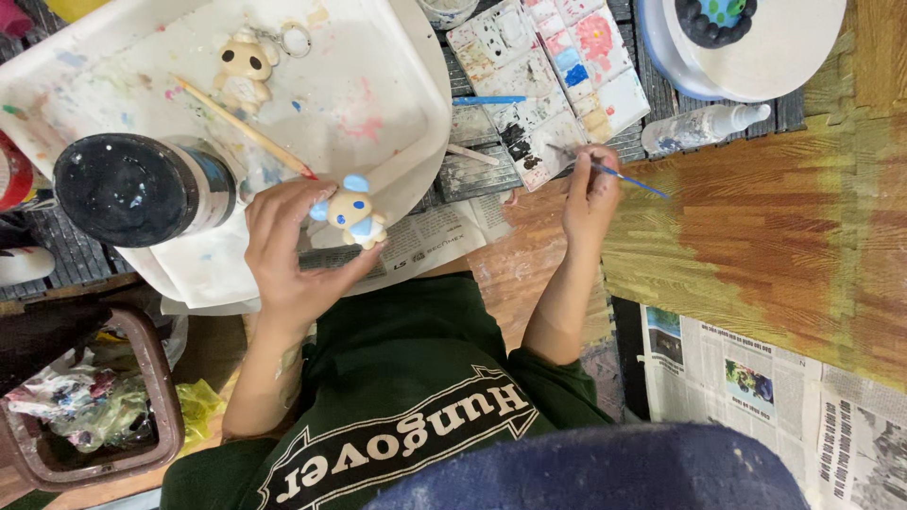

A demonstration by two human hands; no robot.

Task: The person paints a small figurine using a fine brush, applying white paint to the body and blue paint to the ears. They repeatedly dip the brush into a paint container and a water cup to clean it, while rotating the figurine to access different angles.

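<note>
Holding: the left hand [288, 250] is curled around a small figurine [354, 214], cream-bodied with pale blue ears, fingers wrapped behind it and thumb beneath, so the painted front faces up.
Brush hand: the right hand [590, 194] is pinched shut on a thin blue-handled paintbrush [619, 175], its tip touching the paint palette [548, 80].
Figurine place: it sits in the left hand just over the near rim of the white tray [378, 85], above a sheet of newspaper [444, 231].
Handling: the figurine looks light, hard and rigid, probably brittle at the ears and small limbs; any wet paint would smear, so the body and back seem the safe places to grip, not the ears or face.
Brush handling: light and stiff, best held low on the shaft, as here.
On the tray: a second figurine [244, 66], unpainted cream with dark eyes and a key ring, and a wooden brush [246, 127] lying slantwise.
Nearby: a dark-lidded jar [132, 189] at the tray's left edge, a small spray bottle [704, 127] right of the palette, and a brown bin [94, 406] of scraps by the left elbow.
Surface: slatted bench under the palette, a wood-grain mat to the right.
</note>
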